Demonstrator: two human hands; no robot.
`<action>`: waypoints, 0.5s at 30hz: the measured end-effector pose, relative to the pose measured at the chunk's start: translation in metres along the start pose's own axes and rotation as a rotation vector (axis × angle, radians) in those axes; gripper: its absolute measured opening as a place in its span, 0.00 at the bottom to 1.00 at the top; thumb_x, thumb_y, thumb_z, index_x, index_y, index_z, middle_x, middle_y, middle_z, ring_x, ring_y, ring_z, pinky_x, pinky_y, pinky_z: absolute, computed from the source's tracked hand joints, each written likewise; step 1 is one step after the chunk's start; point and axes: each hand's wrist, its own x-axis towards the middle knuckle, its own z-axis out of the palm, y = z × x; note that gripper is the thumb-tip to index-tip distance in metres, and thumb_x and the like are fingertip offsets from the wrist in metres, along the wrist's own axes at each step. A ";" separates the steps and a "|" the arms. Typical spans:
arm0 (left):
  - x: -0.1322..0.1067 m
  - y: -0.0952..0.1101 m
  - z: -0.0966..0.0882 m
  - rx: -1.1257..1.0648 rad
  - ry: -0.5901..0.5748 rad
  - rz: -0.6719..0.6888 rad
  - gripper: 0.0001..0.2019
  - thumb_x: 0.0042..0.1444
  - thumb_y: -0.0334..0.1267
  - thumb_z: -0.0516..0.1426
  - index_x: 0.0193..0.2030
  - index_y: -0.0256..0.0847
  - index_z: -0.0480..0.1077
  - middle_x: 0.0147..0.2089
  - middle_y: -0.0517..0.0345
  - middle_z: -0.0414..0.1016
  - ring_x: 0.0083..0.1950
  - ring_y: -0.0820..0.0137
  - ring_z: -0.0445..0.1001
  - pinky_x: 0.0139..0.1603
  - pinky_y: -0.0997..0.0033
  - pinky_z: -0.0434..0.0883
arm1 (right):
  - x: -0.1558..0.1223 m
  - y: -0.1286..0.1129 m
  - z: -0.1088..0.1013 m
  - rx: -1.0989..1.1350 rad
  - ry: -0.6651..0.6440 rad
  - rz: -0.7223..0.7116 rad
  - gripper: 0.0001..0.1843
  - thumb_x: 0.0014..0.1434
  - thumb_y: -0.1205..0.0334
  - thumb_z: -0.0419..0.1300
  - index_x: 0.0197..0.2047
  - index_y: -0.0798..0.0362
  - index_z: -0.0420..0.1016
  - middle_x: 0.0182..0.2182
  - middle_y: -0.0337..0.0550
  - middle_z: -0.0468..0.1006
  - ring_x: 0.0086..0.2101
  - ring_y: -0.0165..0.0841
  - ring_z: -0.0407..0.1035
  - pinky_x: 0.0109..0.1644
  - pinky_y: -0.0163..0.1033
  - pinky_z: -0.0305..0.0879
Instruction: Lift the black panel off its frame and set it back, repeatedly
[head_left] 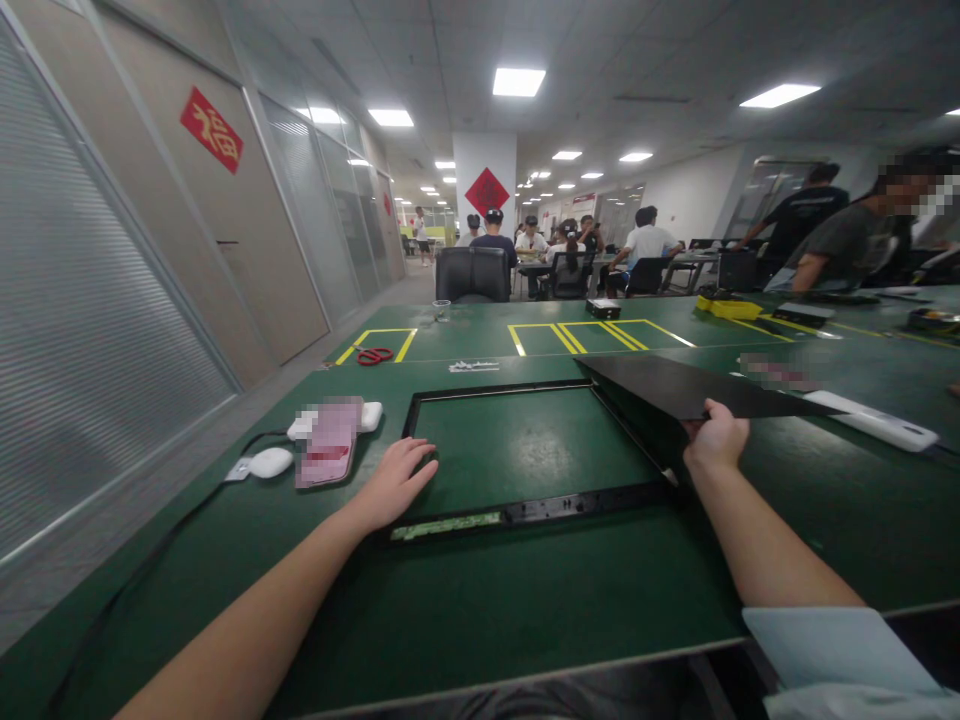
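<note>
A black rectangular frame (585,507) lies flat on the green table, with the tabletop showing through its middle. Along its near bar, at the left, is a green circuit strip (446,527). My left hand (399,478) lies over the frame's left side, fingers stretched out and grasping nothing. In my right hand (718,440) is the near edge of a thin black panel (675,385), pinched between thumb and fingers. The panel is tilted above the frame's right side and hides part of it; whether they touch at the far corner I cannot tell.
Left of the frame are a pink phone (330,445) and a white mouse-shaped item (271,462) by a dark cable. Red-handled scissors (375,355) and small white pieces (474,366) lie beyond. A long white device (874,420) sits at right. People (847,235) are across the room.
</note>
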 end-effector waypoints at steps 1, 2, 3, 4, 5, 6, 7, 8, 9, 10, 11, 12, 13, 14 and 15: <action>0.000 0.000 0.000 -0.004 -0.002 0.000 0.28 0.67 0.55 0.47 0.58 0.39 0.76 0.65 0.42 0.73 0.69 0.51 0.67 0.72 0.44 0.61 | 0.003 0.002 -0.001 -0.011 -0.003 0.010 0.17 0.47 0.70 0.59 0.42 0.49 0.65 0.35 0.34 0.75 0.35 0.32 0.74 0.33 0.35 0.76; 0.000 -0.001 0.000 -0.008 -0.002 0.001 0.28 0.67 0.56 0.47 0.58 0.40 0.76 0.65 0.42 0.73 0.69 0.51 0.66 0.72 0.45 0.61 | 0.006 0.004 -0.002 -0.025 0.001 0.025 0.18 0.47 0.70 0.59 0.42 0.48 0.65 0.35 0.34 0.75 0.35 0.32 0.75 0.34 0.36 0.78; 0.000 -0.002 0.001 -0.011 0.001 0.005 0.28 0.66 0.56 0.48 0.58 0.40 0.76 0.65 0.42 0.73 0.69 0.51 0.66 0.72 0.45 0.61 | 0.009 0.005 -0.003 -0.040 0.016 0.044 0.18 0.48 0.71 0.59 0.42 0.48 0.65 0.35 0.34 0.75 0.35 0.32 0.75 0.35 0.37 0.78; 0.000 -0.002 0.001 -0.015 0.005 0.011 0.28 0.66 0.56 0.48 0.58 0.41 0.77 0.65 0.43 0.73 0.69 0.51 0.66 0.72 0.45 0.61 | 0.011 0.006 -0.004 -0.057 0.036 0.067 0.17 0.48 0.71 0.59 0.42 0.48 0.64 0.35 0.33 0.74 0.34 0.32 0.75 0.35 0.38 0.79; 0.000 -0.003 0.001 -0.018 0.008 0.017 0.27 0.66 0.57 0.48 0.58 0.41 0.77 0.65 0.43 0.73 0.69 0.52 0.67 0.72 0.45 0.61 | 0.014 0.007 -0.004 -0.073 0.055 0.091 0.17 0.48 0.71 0.59 0.41 0.47 0.63 0.34 0.32 0.74 0.34 0.31 0.75 0.35 0.38 0.79; 0.000 -0.003 0.002 -0.018 0.008 0.019 0.27 0.66 0.57 0.48 0.57 0.41 0.77 0.65 0.43 0.73 0.69 0.52 0.67 0.72 0.45 0.61 | 0.015 0.007 -0.005 -0.087 0.071 0.114 0.17 0.48 0.72 0.59 0.41 0.47 0.62 0.34 0.32 0.73 0.33 0.30 0.74 0.35 0.37 0.79; 0.000 -0.003 0.002 -0.016 0.005 0.017 0.27 0.66 0.56 0.48 0.58 0.41 0.77 0.65 0.43 0.73 0.69 0.52 0.66 0.72 0.45 0.61 | 0.016 0.008 -0.005 -0.103 0.080 0.137 0.17 0.49 0.72 0.59 0.41 0.47 0.62 0.34 0.31 0.73 0.32 0.29 0.74 0.35 0.36 0.79; 0.000 -0.003 0.002 -0.012 -0.002 0.013 0.28 0.66 0.56 0.48 0.58 0.40 0.76 0.66 0.42 0.72 0.69 0.52 0.66 0.72 0.45 0.61 | 0.017 0.009 -0.006 -0.120 0.080 0.157 0.16 0.49 0.72 0.59 0.40 0.47 0.62 0.33 0.30 0.72 0.31 0.28 0.74 0.34 0.35 0.78; 0.000 -0.003 0.002 -0.007 -0.010 0.009 0.28 0.66 0.56 0.48 0.58 0.39 0.76 0.66 0.41 0.72 0.69 0.51 0.66 0.73 0.45 0.60 | 0.018 0.010 -0.006 -0.139 0.077 0.178 0.16 0.49 0.72 0.59 0.39 0.47 0.62 0.32 0.30 0.72 0.30 0.27 0.73 0.33 0.35 0.78; 0.001 -0.002 0.002 -0.002 -0.016 0.007 0.29 0.67 0.56 0.47 0.59 0.39 0.76 0.66 0.40 0.72 0.69 0.51 0.66 0.73 0.45 0.60 | 0.018 0.011 -0.007 -0.159 0.073 0.201 0.14 0.50 0.72 0.59 0.38 0.48 0.62 0.31 0.30 0.72 0.29 0.27 0.72 0.32 0.35 0.78; 0.001 -0.002 0.001 0.002 -0.022 0.006 0.29 0.67 0.56 0.47 0.59 0.38 0.76 0.66 0.40 0.72 0.70 0.51 0.66 0.73 0.44 0.60 | 0.019 0.013 -0.008 -0.177 0.072 0.226 0.13 0.50 0.72 0.59 0.37 0.49 0.63 0.30 0.31 0.71 0.28 0.27 0.71 0.31 0.35 0.78; 0.001 -0.002 0.001 0.005 -0.026 0.007 0.29 0.66 0.56 0.47 0.58 0.38 0.76 0.66 0.39 0.72 0.70 0.51 0.66 0.73 0.44 0.60 | 0.021 0.015 -0.009 -0.191 0.074 0.252 0.12 0.50 0.73 0.60 0.35 0.50 0.63 0.29 0.31 0.71 0.26 0.27 0.70 0.31 0.36 0.78; 0.001 -0.001 0.001 0.006 -0.029 0.011 0.28 0.66 0.56 0.48 0.58 0.38 0.76 0.66 0.39 0.72 0.70 0.50 0.66 0.73 0.44 0.60 | 0.023 0.017 -0.011 -0.198 0.079 0.279 0.11 0.50 0.73 0.60 0.34 0.50 0.63 0.28 0.32 0.71 0.25 0.28 0.70 0.30 0.37 0.78; 0.000 -0.001 0.001 0.005 -0.029 0.015 0.28 0.66 0.56 0.48 0.58 0.38 0.76 0.65 0.39 0.72 0.70 0.50 0.65 0.73 0.44 0.60 | 0.026 0.019 -0.013 -0.196 0.088 0.304 0.11 0.50 0.73 0.60 0.34 0.51 0.63 0.27 0.32 0.71 0.24 0.28 0.69 0.30 0.38 0.78; 0.000 -0.002 0.001 0.005 -0.029 0.018 0.28 0.66 0.56 0.48 0.58 0.38 0.76 0.66 0.39 0.72 0.70 0.50 0.65 0.73 0.43 0.60 | 0.029 0.022 -0.015 -0.180 0.074 0.323 0.11 0.50 0.73 0.59 0.33 0.51 0.63 0.26 0.32 0.70 0.23 0.28 0.68 0.30 0.38 0.78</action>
